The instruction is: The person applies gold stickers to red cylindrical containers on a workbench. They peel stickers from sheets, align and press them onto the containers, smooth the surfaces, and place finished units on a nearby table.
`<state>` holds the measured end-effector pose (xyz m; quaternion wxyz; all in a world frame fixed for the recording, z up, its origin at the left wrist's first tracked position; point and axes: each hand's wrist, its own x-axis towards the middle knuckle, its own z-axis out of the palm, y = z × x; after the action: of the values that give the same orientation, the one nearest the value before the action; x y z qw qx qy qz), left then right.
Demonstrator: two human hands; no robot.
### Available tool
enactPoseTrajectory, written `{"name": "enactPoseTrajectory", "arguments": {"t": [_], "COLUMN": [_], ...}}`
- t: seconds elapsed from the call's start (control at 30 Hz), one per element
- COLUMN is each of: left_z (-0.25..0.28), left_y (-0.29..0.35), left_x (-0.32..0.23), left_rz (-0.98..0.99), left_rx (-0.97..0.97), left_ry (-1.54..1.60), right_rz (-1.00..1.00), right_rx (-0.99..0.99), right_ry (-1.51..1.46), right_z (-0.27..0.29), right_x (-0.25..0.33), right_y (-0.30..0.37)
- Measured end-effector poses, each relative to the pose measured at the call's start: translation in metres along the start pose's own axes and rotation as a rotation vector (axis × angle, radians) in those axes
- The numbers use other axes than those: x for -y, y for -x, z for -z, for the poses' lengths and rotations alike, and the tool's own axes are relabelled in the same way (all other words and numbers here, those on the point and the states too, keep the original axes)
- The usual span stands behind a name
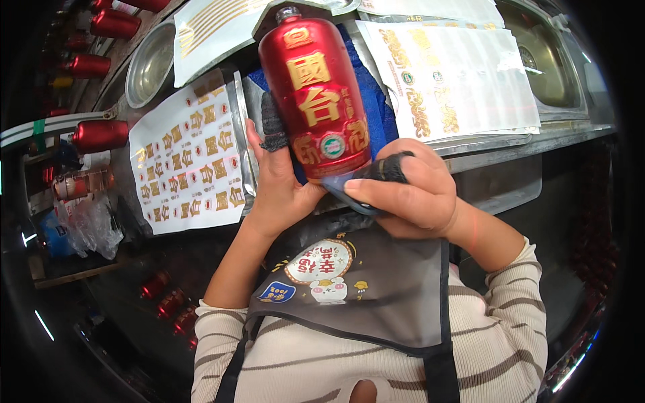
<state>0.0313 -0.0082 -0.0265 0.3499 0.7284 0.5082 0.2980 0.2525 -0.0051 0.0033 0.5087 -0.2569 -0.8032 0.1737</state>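
A glossy red bottle (312, 74) with gold characters and a small green-and-white round emblem is tilted in front of me, its neck pointing away. My left hand (285, 195) grips its lower left side, with a black covering on a finger; some of its fingers are hidden behind the bottle. At the base, my right hand (420, 191) pinches a bluish, flat, scraper-like piece (361, 203) against or very near the bottle's lower edge. Black covering shows on that hand's fingers too. Blue cloth (373, 91) lies beneath the bottle.
Sheets of gold transfers lie left (191, 161), right (480, 87) and at the far side (215, 33). A metal bowl (149, 67) stands back left, a metal basin (547, 57) back right. More red bottles (101, 136) stand at the left. A plastic bag (97, 225) hangs lower left.
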Motion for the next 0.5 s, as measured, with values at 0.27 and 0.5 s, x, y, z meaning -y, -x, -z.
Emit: {"name": "enactPoseTrajectory", "arguments": {"t": [0.27,0.5], "left_z": [-0.001,0.008], "left_y": [-0.007,-0.011], "left_x": [-0.016,-0.018], "left_rz": [-0.068,0.252], "left_rx": [-0.036,0.042], "left_ry": [-0.261,0.265], "right_rz": [-0.121,-0.935], "right_rx": [0.045,-0.481], "right_ry": [-0.04,-0.572], "right_z": [0.004,0.011], "right_x": [-0.004,-0.016], "right_y": [0.003,-0.012]}}
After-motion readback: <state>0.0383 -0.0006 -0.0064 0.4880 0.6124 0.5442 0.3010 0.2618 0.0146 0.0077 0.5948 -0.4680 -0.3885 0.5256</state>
